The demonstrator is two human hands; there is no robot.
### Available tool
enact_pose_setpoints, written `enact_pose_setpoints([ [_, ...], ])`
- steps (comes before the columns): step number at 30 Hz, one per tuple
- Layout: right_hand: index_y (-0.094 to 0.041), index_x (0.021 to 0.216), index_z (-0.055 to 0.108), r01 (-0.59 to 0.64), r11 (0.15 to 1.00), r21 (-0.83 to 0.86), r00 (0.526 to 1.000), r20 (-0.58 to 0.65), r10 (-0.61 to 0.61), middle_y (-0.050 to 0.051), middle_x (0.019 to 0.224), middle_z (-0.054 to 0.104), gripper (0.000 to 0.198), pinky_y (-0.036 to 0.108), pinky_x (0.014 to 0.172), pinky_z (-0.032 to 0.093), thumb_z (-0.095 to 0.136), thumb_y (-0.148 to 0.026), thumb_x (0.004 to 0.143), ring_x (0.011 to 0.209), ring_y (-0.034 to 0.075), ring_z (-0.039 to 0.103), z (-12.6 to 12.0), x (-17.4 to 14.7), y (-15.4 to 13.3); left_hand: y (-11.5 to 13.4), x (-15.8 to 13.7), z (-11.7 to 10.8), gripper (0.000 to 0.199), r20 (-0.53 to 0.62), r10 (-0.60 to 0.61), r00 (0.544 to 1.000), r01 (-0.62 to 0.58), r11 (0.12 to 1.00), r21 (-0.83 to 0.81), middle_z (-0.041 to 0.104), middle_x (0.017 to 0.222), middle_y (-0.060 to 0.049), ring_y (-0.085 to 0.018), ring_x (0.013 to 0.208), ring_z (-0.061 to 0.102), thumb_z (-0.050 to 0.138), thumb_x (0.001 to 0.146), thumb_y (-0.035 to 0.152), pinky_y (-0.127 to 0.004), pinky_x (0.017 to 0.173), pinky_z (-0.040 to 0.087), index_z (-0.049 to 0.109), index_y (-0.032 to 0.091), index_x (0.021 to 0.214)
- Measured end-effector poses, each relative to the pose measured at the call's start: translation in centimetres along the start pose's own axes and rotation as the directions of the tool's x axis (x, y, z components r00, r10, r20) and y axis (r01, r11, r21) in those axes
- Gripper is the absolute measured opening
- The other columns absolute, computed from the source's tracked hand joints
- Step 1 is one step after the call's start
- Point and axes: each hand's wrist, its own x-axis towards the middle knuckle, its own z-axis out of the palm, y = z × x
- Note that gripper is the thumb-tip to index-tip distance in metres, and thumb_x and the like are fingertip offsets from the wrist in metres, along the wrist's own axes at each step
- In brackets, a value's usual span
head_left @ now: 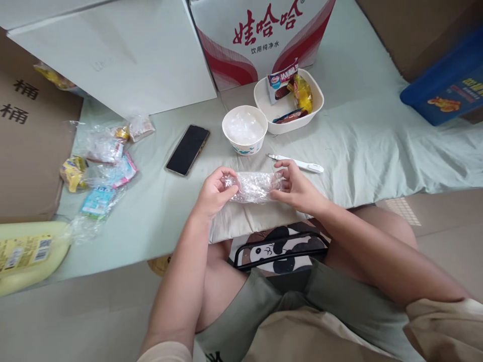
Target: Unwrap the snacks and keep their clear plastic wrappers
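A roll of clear bubble wrap (253,187) lies at the front edge of the cloth-covered table, held at both ends. My left hand (219,190) grips its left end between thumb and curled fingers. Around the right end, my right hand (296,187) is closed with thumb and fingers. What the wrap encloses, if anything, I cannot make out. Just beyond my right fingers lies a white craft knife (298,163) with a metal tip. Behind the wrap stands a white paper bowl (244,146) with crumpled clear plastic inside.
A white tray (260,108) holds packaged snacks. A black phone (187,150) lies left of the bowl. Snack packets and wrappers (101,161) are spread at left, near a yellow jug (33,251). Boxes (260,35) stand behind; a blue container (441,80) is at right.
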Motion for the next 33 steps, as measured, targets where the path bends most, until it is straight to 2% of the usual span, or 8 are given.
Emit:
enact_pose_setpoints([
  [4,-0.025,0.113,0.047,0.025,0.999,0.037,0.989,-0.145,-0.020,-0.004,0.077,0.052,0.046,0.028,0.060,0.040,0.070,-0.026,0.074,0.064,0.013,0.050,0.0,0.2,0.0,-0.4,0.6,-0.2,0.044,-0.213,0.161,0.964,-0.153,0.987,0.054,0.066,0.093,0.000,-0.013,0.083,0.064,0.081,0.062,0.024,-0.024,0.073,0.051,0.058,0.024,0.100],
  [7,-0.023,0.086,0.052,0.072,0.994,-0.080,0.961,-0.261,-0.090,-0.002,0.074,0.053,0.019,0.030,0.065,0.040,0.067,-0.030,0.077,0.067,0.013,0.049,-0.3,0.2,-0.3,-0.4,0.7,-0.5,0.027,-0.314,0.274,0.909,-0.227,0.958,0.177,0.060,0.078,0.001,-0.012,0.075,0.059,0.080,0.069,0.032,-0.023,0.070,0.048,0.058,0.021,0.081],
  [10,-0.023,0.078,0.053,0.226,0.943,-0.243,0.933,-0.226,-0.281,0.002,0.084,0.061,0.016,0.035,0.078,0.044,0.067,-0.029,0.081,0.081,0.018,0.056,-0.1,-0.2,-0.4,-0.7,0.3,0.1,0.026,-0.184,0.260,0.948,-0.221,0.953,0.208,0.061,0.074,-0.001,-0.013,0.071,0.059,0.077,0.077,0.040,-0.026,0.071,0.049,0.061,0.019,0.078],
  [12,-0.023,0.081,0.051,0.328,0.916,-0.233,0.926,-0.112,-0.360,0.005,0.101,0.067,0.016,0.039,0.087,0.046,0.063,-0.032,0.087,0.094,0.021,0.061,0.3,-0.7,-0.5,-1.1,0.1,1.1,0.036,-0.054,0.238,0.970,-0.228,0.963,0.144,0.069,0.100,-0.006,-0.018,0.095,0.066,0.081,0.074,0.041,-0.029,0.084,0.052,0.065,0.019,0.098],
  [16,-0.024,0.089,0.050,0.300,0.952,-0.061,0.948,0.125,-0.291,0.007,0.109,0.069,0.025,0.040,0.088,0.049,0.054,-0.047,0.097,0.098,0.022,0.064,1.4,-1.3,-0.3,-1.7,-0.1,3.3,0.078,0.143,0.159,0.977,-0.160,0.987,-0.004,0.062,0.137,-0.013,-0.028,0.125,0.061,0.087,0.068,0.049,-0.037,0.101,0.051,0.054,0.024,0.133],
  [23,-0.025,0.097,0.057,0.234,0.966,-0.108,0.947,-0.200,-0.251,0.004,0.098,0.062,0.030,0.034,0.077,0.049,0.071,-0.049,0.085,0.086,0.018,0.058,1.7,-0.4,0.1,-0.5,0.0,3.9,0.046,0.130,0.136,0.982,-0.133,0.991,-0.029,0.070,0.116,-0.011,-0.025,0.107,0.067,0.073,0.081,0.060,-0.033,0.088,0.054,0.074,0.020,0.102],
  [28,-0.023,0.088,0.055,0.202,0.978,0.052,0.978,-0.054,-0.199,0.001,0.085,0.059,0.039,0.032,0.072,0.049,0.077,-0.053,0.079,0.076,0.015,0.055,1.9,0.2,-0.1,-0.4,0.0,3.6,0.045,0.075,0.104,0.992,-0.089,0.979,-0.181,0.067,0.092,-0.003,-0.015,0.079,0.063,0.083,0.073,0.052,-0.026,0.072,0.051,0.070,0.022,0.105],
  [33,-0.023,0.077,0.048,0.213,0.977,0.023,0.959,-0.198,-0.204,-0.003,0.070,0.049,0.042,0.028,0.060,0.042,0.078,-0.052,0.078,0.063,0.012,0.047,1.5,0.0,-0.6,-0.1,0.3,3.1,0.023,-0.158,0.100,0.982,-0.125,0.980,-0.156,0.064,0.085,0.000,-0.014,0.081,0.062,0.070,0.081,0.041,-0.025,0.071,0.049,0.064,0.023,0.095],
])
